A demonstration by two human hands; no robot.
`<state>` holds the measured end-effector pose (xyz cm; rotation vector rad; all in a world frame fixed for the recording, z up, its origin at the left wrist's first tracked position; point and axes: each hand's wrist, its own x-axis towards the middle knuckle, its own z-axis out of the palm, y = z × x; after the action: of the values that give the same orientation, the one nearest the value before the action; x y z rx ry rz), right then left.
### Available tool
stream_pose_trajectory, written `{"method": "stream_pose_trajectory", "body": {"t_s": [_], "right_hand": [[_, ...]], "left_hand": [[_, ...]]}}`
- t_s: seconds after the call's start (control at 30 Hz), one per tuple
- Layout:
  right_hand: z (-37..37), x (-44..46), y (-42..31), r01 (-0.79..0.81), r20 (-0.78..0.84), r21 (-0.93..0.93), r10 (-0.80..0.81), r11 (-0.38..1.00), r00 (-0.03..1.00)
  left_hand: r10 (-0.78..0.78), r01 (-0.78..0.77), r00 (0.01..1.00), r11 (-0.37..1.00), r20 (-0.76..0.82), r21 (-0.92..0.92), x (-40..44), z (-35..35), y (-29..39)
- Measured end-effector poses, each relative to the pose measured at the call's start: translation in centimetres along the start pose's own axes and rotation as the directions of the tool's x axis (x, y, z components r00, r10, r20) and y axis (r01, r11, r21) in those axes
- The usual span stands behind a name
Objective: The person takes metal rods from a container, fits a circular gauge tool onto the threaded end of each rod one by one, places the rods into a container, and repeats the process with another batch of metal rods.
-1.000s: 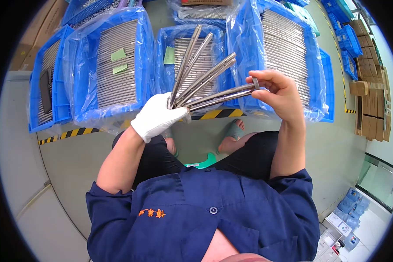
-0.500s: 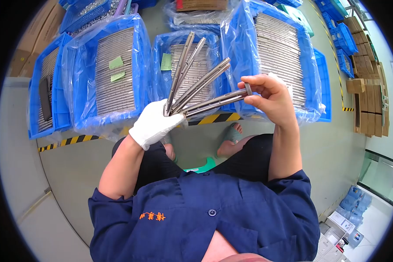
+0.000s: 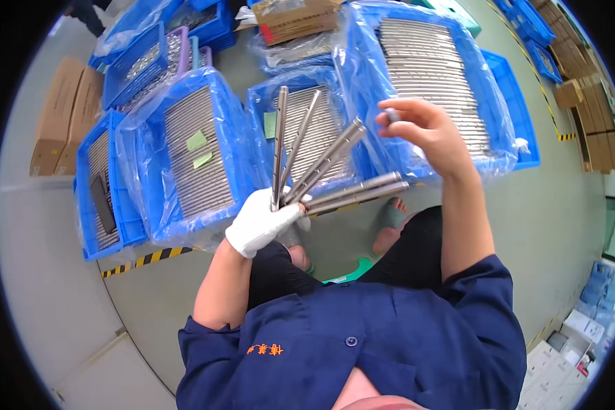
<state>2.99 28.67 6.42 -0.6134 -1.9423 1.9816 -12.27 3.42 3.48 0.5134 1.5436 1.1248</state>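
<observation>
My left hand (image 3: 263, 222), in a white glove, is closed round the lower ends of several metal rods (image 3: 332, 158). The rods fan out upward and to the right, and small holes show along some of them. Bare, my right hand (image 3: 434, 133) pinches a small ridged grey metal piece (image 3: 392, 115) between thumb and fingers. That piece is above the rods' right ends, apart from them. Behind the fan is a blue crate (image 3: 255, 113) lined with clear plastic, holding rows of similar rods and a green paper slip (image 3: 270, 125).
More rod-filled blue crates stand at the left (image 3: 150, 164), far left (image 3: 125, 198) and right (image 3: 359, 55). Cardboard boxes (image 3: 56, 123) are at the far left. Striped tape (image 3: 154, 258) runs along the floor by the crates. A green stool (image 3: 352, 272) shows between my legs.
My right hand has drawn the ridged piece away from the end of a right-hand rod. The rods at the right have swung lower. The view has shifted, with the crates lower in it.
</observation>
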Motion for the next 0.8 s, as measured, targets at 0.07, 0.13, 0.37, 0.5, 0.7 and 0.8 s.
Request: {"method": "stream_pose_trajectory", "body": {"t_s": [0.07, 0.13, 0.37, 0.5, 0.7, 0.8], "right_hand": [[0.2, 0.3, 0.5, -0.006, 0.152, 0.116, -0.012, 0.993, 0.988], [-0.3, 0.1, 1.0, -0.021, 0.224, 0.153, -0.014, 0.988, 0.974], [-0.2, 0.0, 0.6, -0.079, 0.339, 0.201, 0.006, 0.976, 0.941], [-0.5, 0.1, 0.9, -0.116, 0.293, 0.045, 0.098, 0.992, 0.951], [0.3, -0.1, 1.3, -0.100, 0.315, 0.107, 0.062, 0.989, 0.947], [-1.0, 0.3, 0.6, -0.025, 0.242, 0.111, -0.002, 0.994, 0.970]], "left_hand": [[-0.044, 0.043, 0.997, 0.999, 0.058, 0.014, -0.3, 0.9, 0.7], [-0.039, 0.041, 0.996, 0.999, 0.083, -0.013, -0.5, 1.5, 0.9], [-0.085, 0.075, 0.986, 0.994, 0.142, 0.075, -0.7, 0.7, 1.2], [-0.069, 0.056, 0.987, 0.994, 0.142, 0.095, -0.3, 0.9, 0.0], [-0.044, 0.041, 0.990, 0.999, 0.131, 0.025, -0.1, 0.9, -0.8], [-0.047, 0.036, 0.992, 0.995, 0.117, 0.088, -0.1, 0.9, -0.4]]}}
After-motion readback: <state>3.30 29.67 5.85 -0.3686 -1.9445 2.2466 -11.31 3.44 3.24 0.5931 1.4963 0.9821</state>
